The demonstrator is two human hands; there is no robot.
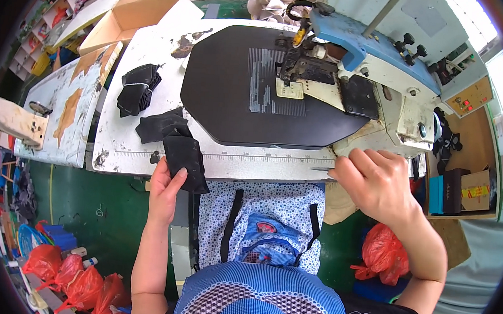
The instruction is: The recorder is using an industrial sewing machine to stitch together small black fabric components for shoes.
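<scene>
- Black fabric stack [183,157], held in the left hand [166,187] at the front edge of the white tabletop [109,140]; its long axis runs mostly away from the person, slanting slightly, the near end pointing toward the body and a little right.
- Left hand: thumb on top of the stack near its lower left side, fingers mostly hidden underneath.
- Right hand: curled nearly closed above the tabletop's front right, holding a thin metal tool [320,169] whose tip points left.
- Loose black pieces [160,125] lie just beyond the held stack, which overlaps them in view; whether they touch, I cannot tell. Their long axis runs roughly sideways.
- Tied black bundle [137,92] farther off, its long axis leaning from upper right to lower left, a pale band [135,84] across it.
- Ruler strip [245,159] along the front edge.
- Dark plate [217,100] under the blue-and-white sewing machine [342,36].
- Open cardboard box [134,18] at far left.
</scene>
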